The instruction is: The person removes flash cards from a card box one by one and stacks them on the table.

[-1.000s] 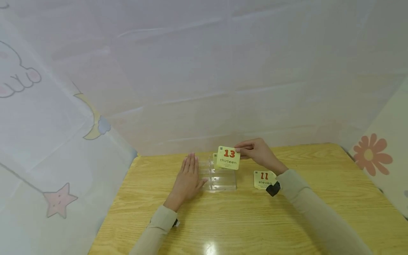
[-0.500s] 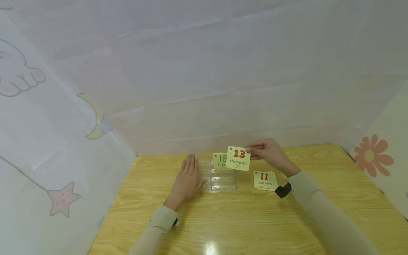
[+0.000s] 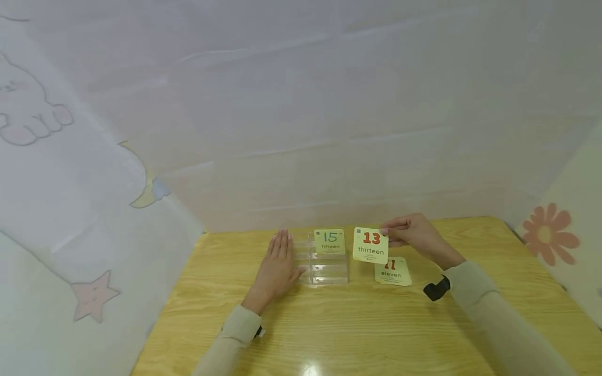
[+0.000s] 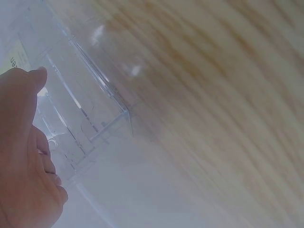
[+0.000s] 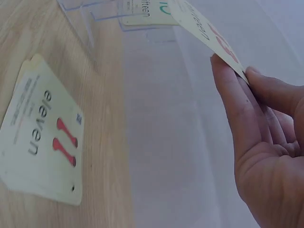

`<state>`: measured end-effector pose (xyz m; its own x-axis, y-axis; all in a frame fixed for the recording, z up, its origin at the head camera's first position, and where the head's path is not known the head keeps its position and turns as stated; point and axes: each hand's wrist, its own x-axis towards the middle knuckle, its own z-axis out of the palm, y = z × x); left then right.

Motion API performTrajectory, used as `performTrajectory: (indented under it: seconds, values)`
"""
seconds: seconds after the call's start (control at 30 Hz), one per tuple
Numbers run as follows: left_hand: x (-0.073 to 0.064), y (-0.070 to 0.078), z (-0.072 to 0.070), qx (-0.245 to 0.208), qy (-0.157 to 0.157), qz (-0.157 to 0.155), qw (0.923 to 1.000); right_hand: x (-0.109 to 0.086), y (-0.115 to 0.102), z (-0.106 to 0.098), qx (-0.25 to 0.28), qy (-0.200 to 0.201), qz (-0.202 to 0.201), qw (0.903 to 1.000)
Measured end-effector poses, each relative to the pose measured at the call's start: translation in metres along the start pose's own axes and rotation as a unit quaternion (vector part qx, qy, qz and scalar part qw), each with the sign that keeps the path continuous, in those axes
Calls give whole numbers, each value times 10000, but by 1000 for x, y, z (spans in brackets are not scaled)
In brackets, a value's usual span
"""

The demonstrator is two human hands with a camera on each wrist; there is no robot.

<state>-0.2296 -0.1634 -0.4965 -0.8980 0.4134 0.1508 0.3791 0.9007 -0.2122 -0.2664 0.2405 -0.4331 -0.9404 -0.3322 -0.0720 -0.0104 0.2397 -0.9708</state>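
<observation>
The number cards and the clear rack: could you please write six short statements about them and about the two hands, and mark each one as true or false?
1. The right hand pinches the thirteen card. True.
2. The number on the thirteen card is green. False: it is red.
3. The eleven card lies on the table. True.
4. The fifteen card lies flat on the table. False: it sits in the clear rack.
5. The fifteen card shows its number above its word. True.
6. The left hand holds a card. False: it holds no card and lies at the left side of the clear rack.
</observation>
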Motion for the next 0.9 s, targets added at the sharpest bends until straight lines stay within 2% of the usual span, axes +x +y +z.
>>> performTrajectory:
  seconds: [0.23,0.43,0.63,0.9]
  values:
    - [2,-3,-1,96,142,80,9998,-1,20,-13,-83,-71,239,9997]
    - [-1,-4,-1,-8,75,36,10000,1,38,-20,-115,-158,465,9987]
    - [-1,-5,-3,16,-37,5,10000,1,46,-26,-151,-222,459,9986]
    - [0,-7,-6,54,98,-42,9999,1,54,-28,-405,-204,633,9970]
